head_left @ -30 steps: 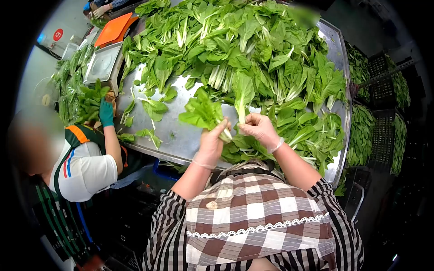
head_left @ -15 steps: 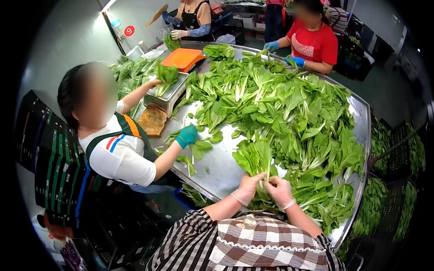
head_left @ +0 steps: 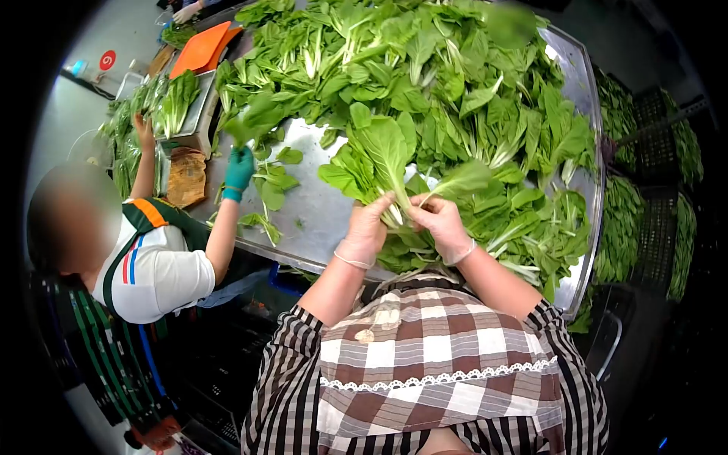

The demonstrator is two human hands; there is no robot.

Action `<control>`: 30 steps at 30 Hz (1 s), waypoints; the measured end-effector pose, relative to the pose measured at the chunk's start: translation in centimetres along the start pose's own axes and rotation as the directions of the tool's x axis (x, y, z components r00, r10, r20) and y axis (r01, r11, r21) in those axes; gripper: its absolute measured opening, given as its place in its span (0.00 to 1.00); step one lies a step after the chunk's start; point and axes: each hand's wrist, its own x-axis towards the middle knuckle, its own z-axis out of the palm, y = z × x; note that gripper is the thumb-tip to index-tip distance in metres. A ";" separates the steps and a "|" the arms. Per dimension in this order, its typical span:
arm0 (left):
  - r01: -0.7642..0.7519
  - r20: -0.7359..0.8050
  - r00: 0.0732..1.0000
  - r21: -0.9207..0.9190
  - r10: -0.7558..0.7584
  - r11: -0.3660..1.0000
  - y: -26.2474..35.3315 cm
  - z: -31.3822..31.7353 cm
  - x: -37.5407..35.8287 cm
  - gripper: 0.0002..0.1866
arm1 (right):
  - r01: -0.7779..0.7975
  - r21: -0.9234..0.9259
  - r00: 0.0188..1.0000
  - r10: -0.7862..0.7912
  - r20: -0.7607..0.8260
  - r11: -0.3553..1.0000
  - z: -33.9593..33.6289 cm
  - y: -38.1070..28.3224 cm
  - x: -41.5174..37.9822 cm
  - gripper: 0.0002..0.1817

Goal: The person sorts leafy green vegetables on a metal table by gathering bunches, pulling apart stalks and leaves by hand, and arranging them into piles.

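My left hand (head_left: 364, 230), in a thin clear glove, is closed around the pale stems of a bunch of leafy greens (head_left: 383, 152), leaves pointing away from me. My right hand (head_left: 444, 229), gloved alike, is right beside it, thumb and fingers pinching the stalk of a single leaf (head_left: 461, 180) that sticks out to the right. The tips of both hands nearly meet at the stems. Beneath and beyond them, a large heap of loose greens (head_left: 409, 68) covers much of the metal table (head_left: 307, 155).
On the left, a co-worker's teal-gloved hand (head_left: 239, 171) holds a leaf over the table; their other hand is near greens on a scale (head_left: 196, 125). An orange tray (head_left: 202, 47) and brown cloth (head_left: 186, 177) are close by. Crates of greens (head_left: 658, 205) stand right.
My view has tilted down. My right hand now pinches a separate leaf to the right of the bunch. The co-worker's greens rest on the scale, and their teal-gloved hand has lifted a leaf.
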 end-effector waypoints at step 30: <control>0.270 0.061 0.963 -0.151 -0.264 0.951 -2.1 -3.0 1.1 0.19 | -0.151 0.050 0.986 0.147 0.075 0.987 -0.5 -0.2 0.7 0.10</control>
